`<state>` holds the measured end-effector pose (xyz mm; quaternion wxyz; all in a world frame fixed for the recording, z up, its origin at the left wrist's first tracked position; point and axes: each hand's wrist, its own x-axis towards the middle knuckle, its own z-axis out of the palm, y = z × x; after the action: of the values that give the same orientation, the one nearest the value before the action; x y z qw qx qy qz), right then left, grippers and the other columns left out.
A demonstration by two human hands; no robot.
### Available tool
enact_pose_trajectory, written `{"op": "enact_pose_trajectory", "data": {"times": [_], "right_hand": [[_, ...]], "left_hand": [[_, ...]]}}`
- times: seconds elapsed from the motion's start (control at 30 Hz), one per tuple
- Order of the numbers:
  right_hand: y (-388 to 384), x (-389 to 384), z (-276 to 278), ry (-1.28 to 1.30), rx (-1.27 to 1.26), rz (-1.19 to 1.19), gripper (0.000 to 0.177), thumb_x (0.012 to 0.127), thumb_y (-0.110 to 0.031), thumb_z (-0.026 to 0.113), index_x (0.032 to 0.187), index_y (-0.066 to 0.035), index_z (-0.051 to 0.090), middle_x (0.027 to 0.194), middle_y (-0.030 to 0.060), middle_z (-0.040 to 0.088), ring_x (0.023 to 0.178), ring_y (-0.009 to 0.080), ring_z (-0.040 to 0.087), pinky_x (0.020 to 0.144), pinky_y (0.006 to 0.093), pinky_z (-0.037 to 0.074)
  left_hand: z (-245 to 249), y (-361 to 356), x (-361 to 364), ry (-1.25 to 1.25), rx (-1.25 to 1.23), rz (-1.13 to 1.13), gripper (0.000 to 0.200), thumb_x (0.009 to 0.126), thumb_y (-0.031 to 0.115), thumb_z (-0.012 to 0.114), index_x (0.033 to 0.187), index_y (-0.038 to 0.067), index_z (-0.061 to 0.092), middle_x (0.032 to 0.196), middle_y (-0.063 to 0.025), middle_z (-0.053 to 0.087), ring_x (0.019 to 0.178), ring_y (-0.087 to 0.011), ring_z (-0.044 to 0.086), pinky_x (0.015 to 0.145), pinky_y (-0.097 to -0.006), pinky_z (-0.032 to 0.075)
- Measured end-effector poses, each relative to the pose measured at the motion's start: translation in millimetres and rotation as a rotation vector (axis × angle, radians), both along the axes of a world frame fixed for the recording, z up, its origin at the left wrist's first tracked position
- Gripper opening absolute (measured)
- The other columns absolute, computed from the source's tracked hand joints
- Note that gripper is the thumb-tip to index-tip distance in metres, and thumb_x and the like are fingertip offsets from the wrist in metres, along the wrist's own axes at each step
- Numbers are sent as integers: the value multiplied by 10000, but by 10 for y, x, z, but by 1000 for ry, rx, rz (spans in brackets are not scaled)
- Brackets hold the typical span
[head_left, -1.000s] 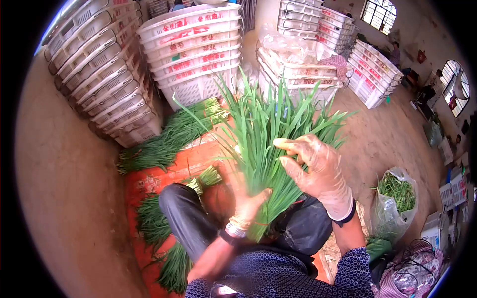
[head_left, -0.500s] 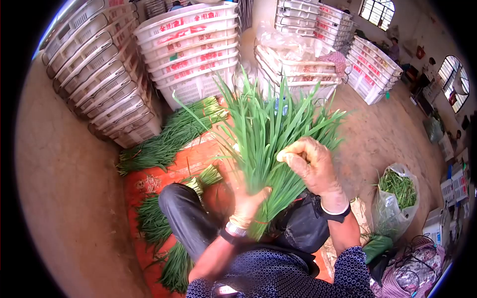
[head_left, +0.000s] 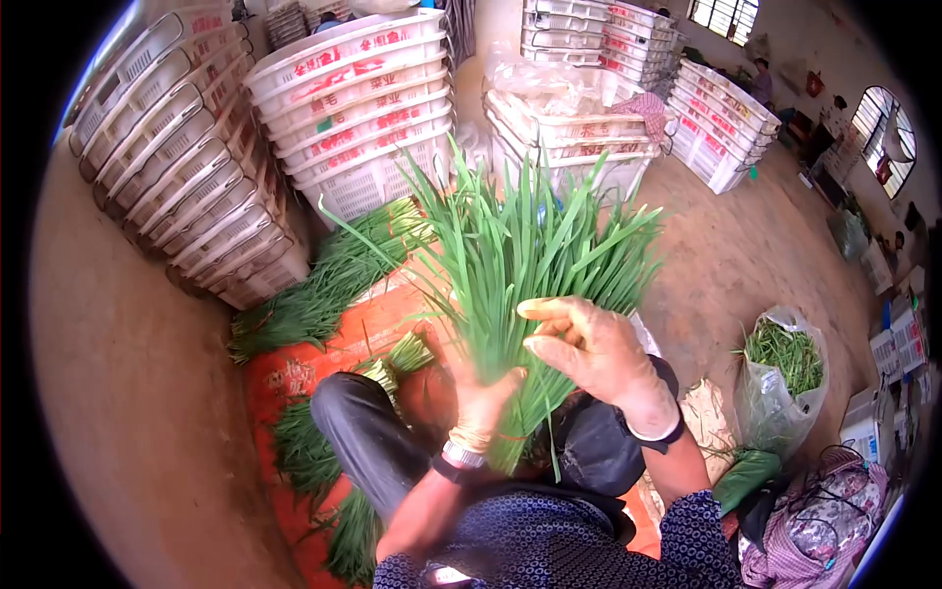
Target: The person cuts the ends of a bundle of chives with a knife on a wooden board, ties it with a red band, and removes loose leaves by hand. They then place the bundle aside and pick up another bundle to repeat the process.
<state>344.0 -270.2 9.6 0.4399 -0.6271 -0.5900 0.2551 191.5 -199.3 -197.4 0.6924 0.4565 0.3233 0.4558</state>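
A thick bunch of garlic chives [head_left: 525, 245] fans out in front of me, its leaf tips pointing away. My left hand [head_left: 483, 398] wraps round its lower part, above my lap. Over the right side of the leaves hovers my right hand [head_left: 603, 358], thumb and forefinger apart and the other fingers curled; I see nothing between them. Both hands appear to wear thin, pale gloves. More chives [head_left: 329, 275] lie in a pile on the orange sheet [head_left: 280, 368], and smaller bundles [head_left: 304, 432] rest beside my left knee.
Tall stacks of white crates [head_left: 358, 108] stand at the back and left [head_left: 186, 157]. More crates [head_left: 579, 128] with plastic on top are behind the leaves. At right sit a clear bag of green trimmings [head_left: 785, 368] and a checked cloth bundle [head_left: 819, 520].
My right hand has moved slightly left and down relative to the leaves, and its thumb and forefinger have parted from a pinch. My left hand keeps its hold; the view has shifted slightly.
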Motion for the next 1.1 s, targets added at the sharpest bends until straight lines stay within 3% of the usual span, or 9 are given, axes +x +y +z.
{"op": "enact_pose_trajectory", "data": {"times": [0.07, 0.2, 0.37, 0.4, 0.5, 0.73, 0.8, 0.9, 1.1], "right_hand": [[156, -47, -316, -92, 25, -39, 354, 979, -205, 772, 1301, -73, 709, 1030, 79, 785, 826, 121, 730, 757, 287, 591], [289, -88, -474, -318, 156, -108, 194, 986, -229, 766, 1101, -75, 748, 964, 53, 784, 836, 141, 741, 738, 312, 582], [-65, -140, -53, 429, 130, 218, 190, 1040, -263, 717, 1014, -81, 764, 833, 8, 713, 640, 50, 615, 567, 245, 480], [-151, -125, 81, 339, 83, 295, 206, 1030, -253, 713, 1002, -50, 729, 901, 74, 757, 834, 184, 751, 711, 327, 567], [-144, -118, -60, -161, 284, 293, 200, 1000, -292, 716, 1029, -99, 758, 940, 80, 763, 848, 293, 747, 705, 364, 596], [37, 85, -8, -578, 507, -165, 199, 895, -172, 805, 1093, -148, 788, 1018, 29, 763, 910, 249, 736, 759, 376, 588], [143, 177, -10, -733, 524, -254, 215, 890, -246, 797, 1099, -198, 779, 1144, -13, 707, 1062, 230, 674, 901, 385, 519], [294, 309, -22, -878, 483, -324, 267, 896, -306, 785, 1144, -208, 768, 1274, -4, 687, 1250, 234, 599, 1024, 432, 445], [378, 445, -58, -947, 444, -311, 270, 878, -293, 790, 1129, -202, 746, 1298, -3, 661, 1315, 238, 557, 1081, 444, 407]], "left_hand": [[-56, -9, 13, 20, 22, 36, 487, 884, -18, 817, 1337, 56, 655, 1234, -24, 728, 1070, -152, 688, 957, -331, 580], [100, -62, -36, 28, -4, -4, 471, 890, -3, 813, 1331, 51, 659, 1243, -26, 722, 1084, -148, 674, 973, -323, 561], [100, 0, -79, -109, -41, -20, 525, 861, 6, 808, 1353, 35, 629, 1216, -83, 724, 1057, -191, 702, 913, -335, 590], [82, 8, -101, -133, -76, -41, 532, 867, 0, 800, 1367, 32, 620, 1222, -91, 725, 1050, -203, 709, 906, -344, 600], [80, 38, -113, -198, -122, -35, 504, 880, -30, 746, 1366, 18, 620, 1230, -96, 725, 1040, -215, 720, 902, -360, 616], [184, -40, -110, -99, -74, -12, 449, 886, -53, 732, 1323, 20, 662, 1218, -68, 736, 1038, -182, 702, 940, -340, 575], [182, -58, -108, -94, -83, -3, 446, 885, -48, 735, 1321, 20, 663, 1201, -66, 741, 1035, -184, 703, 942, -343, 574], [118, -71, -126, -74, -77, -3, 447, 880, -43, 739, 1315, 28, 670, 1195, -63, 743, 1039, -187, 703, 948, -347, 573], [104, -81, -144, -97, -89, 1, 450, 861, -24, 763, 1300, 27, 679, 1185, -63, 745, 1031, -185, 703, 946, -351, 575]]}}
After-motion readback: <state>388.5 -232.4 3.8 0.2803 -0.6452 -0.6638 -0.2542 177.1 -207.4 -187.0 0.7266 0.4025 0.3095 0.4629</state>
